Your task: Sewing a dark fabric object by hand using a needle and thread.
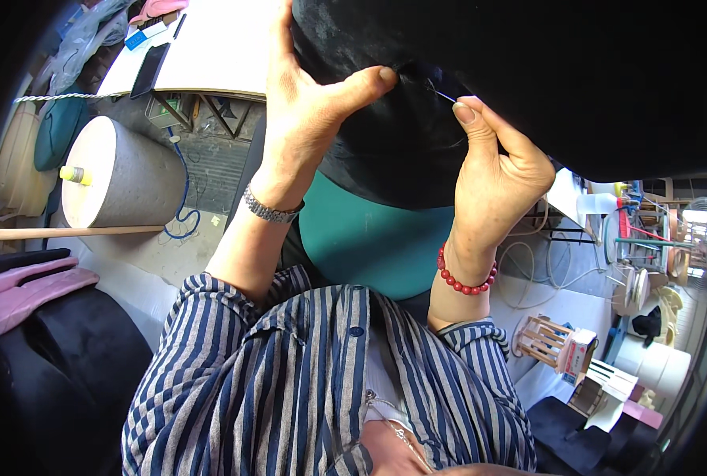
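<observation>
A large piece of black velvety fabric (528,71) fills the upper middle and right of the view. My left hand (306,103) grips a fold of it, thumb pressed on top, a metal watch on the wrist. Just to the right, my right hand (496,170) pinches a thin sewing needle (446,97) between thumb and forefinger, its tip at the fabric. A red bead bracelet circles the right wrist. Under the black cloth sits a teal cushion-like shape (369,238).
A big grey roll of material (119,178) on a wooden rod lies at the left, with pink and black cloth (36,289) below it. A white table (211,47) with a phone stands at the top. Small wooden stools and a wicker crate (548,341) are at the right.
</observation>
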`<state>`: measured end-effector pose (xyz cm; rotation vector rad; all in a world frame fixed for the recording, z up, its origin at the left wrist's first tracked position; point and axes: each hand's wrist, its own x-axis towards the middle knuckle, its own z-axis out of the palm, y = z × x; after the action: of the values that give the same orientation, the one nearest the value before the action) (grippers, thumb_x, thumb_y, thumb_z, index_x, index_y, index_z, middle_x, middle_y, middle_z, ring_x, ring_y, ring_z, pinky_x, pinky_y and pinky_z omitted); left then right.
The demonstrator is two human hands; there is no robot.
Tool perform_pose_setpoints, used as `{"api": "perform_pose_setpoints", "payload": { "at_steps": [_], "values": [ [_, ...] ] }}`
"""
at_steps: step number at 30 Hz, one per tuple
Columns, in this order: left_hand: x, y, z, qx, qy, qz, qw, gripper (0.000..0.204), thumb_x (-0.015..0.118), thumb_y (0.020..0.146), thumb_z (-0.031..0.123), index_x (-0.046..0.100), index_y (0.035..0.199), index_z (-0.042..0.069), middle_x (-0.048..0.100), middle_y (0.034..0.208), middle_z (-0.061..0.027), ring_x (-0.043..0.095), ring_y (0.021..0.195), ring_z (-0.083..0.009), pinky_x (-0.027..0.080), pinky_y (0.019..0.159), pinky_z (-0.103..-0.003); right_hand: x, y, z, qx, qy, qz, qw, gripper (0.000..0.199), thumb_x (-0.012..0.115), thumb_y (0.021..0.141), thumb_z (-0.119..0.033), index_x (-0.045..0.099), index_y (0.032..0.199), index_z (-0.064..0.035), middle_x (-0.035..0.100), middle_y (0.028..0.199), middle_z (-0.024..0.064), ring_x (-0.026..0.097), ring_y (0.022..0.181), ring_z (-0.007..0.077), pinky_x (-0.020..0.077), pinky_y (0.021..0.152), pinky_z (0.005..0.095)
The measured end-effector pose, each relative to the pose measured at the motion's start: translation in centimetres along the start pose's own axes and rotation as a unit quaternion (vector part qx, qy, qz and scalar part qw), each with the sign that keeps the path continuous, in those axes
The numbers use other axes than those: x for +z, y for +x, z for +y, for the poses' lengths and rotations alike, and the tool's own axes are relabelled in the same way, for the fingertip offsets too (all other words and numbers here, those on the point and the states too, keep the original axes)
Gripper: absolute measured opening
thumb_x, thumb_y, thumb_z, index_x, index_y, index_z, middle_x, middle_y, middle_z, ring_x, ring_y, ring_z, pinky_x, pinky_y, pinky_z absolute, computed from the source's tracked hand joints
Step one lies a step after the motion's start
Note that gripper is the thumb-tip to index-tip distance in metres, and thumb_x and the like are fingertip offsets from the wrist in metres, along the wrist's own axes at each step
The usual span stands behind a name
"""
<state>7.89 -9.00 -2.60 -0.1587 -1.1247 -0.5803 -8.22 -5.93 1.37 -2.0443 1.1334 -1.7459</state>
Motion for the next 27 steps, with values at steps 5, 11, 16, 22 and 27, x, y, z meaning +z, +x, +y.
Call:
{"api": "perform_pose_setpoints", "payload": {
  "at_steps": [5, 11, 16, 22, 27],
  "values": [
    [-0.6, 0.3, -0.2, 0.008, -0.010, -0.018, 1.000, 0.096, 0.086, 0.061, 0.011, 0.034, 0.140, -0.003, 0.052, 0.129, -0.0145, 0.051, 0.118, -0.0244, 0.040, 0.101, -0.034, 0.3, 0.0, -0.5, 0.024, 0.006, 0.001, 1.000, 0.017, 0.079, 0.073, 0.001, 0.074, 0.089, 0.0019, 0.073, 0.078, 0.0107, 0.071, 0.073, 0.0150, 0.0563, 0.073, 0.0217],
    [0.3, 0.7, 1.0, -0.168, 0.103, 0.121, 0.973, 0.093, 0.085, 0.062, 0.004, 0.034, 0.140, -0.003, 0.053, 0.127, -0.0143, 0.056, 0.109, -0.0225, 0.049, 0.086, -0.029, 0.5, 0.1, -0.7, 0.033, 0.022, 0.007, 0.999, 0.017, 0.079, 0.073, 0.000, 0.074, 0.089, 0.0018, 0.073, 0.077, 0.0106, 0.070, 0.071, 0.0144, 0.0554, 0.072, 0.0214],
    [0.7, 0.3, 1.5, -0.041, -0.035, -0.027, 0.998, 0.093, 0.086, 0.062, 0.002, 0.034, 0.139, -0.003, 0.053, 0.127, -0.0141, 0.058, 0.107, -0.0224, 0.051, 0.084, -0.028, 0.3, 0.0, -0.4, 0.023, 0.004, -0.003, 1.000, 0.016, 0.079, 0.074, 0.000, 0.074, 0.089, 0.0016, 0.073, 0.078, 0.0112, 0.071, 0.072, 0.0150, 0.0555, 0.071, 0.0216],
    [-1.0, 0.1, -0.1, 0.005, -0.028, -0.032, 0.999, 0.092, 0.086, 0.063, 0.001, 0.035, 0.139, -0.003, 0.054, 0.128, -0.0140, 0.054, 0.114, -0.0235, 0.046, 0.094, -0.032, 0.7, -0.1, -0.5, 0.033, 0.033, -0.003, 0.999, 0.017, 0.079, 0.074, 0.000, 0.074, 0.090, 0.0016, 0.073, 0.078, 0.0110, 0.071, 0.073, 0.0153, 0.0557, 0.071, 0.0217],
    [4.1, 1.5, 4.1, -0.321, 0.224, 0.237, 0.889, 0.092, 0.087, 0.062, 0.001, 0.035, 0.139, -0.003, 0.053, 0.129, -0.0143, 0.054, 0.115, -0.0238, 0.044, 0.097, -0.033, 0.5, -0.1, -0.3, 0.018, 0.012, -0.013, 1.000, 0.016, 0.078, 0.075, 0.000, 0.074, 0.090, 0.0022, 0.073, 0.078, 0.0109, 0.071, 0.074, 0.0150, 0.0559, 0.073, 0.0219]
  ]
}}
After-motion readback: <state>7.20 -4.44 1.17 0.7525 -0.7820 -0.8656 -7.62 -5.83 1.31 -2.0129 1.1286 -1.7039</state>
